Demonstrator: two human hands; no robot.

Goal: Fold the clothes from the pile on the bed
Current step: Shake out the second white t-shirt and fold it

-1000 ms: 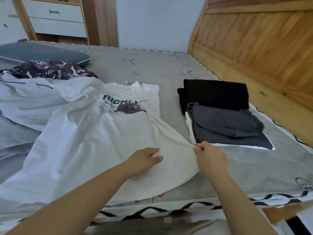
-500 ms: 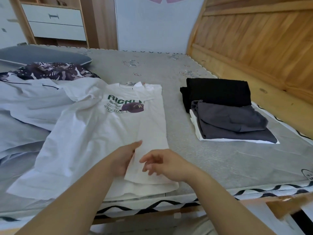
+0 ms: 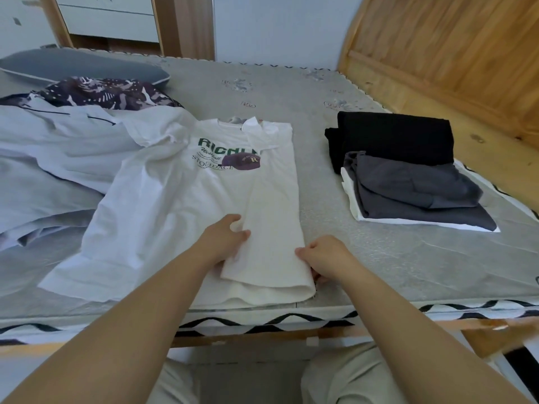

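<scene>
Matt white cloth t-shirt (image 3: 175, 205), quilted grey mattress (image 3: 291, 94), grained wooden headboard (image 3: 452, 53)

The white T-shirt (image 3: 163, 217), spread near the middle of the bed, carries the only readable print: large green capitals "RICHL", cut off on the right where the shirt's right side is folded over them. Below runs a line of small green script too fine to read with certainty, then thin outlined capitals that look like "STOLIDACE", also partly covered. To the right of these lines sits a printed purple cap (image 3: 242, 161) with a pale letter "R" on its front.
</scene>
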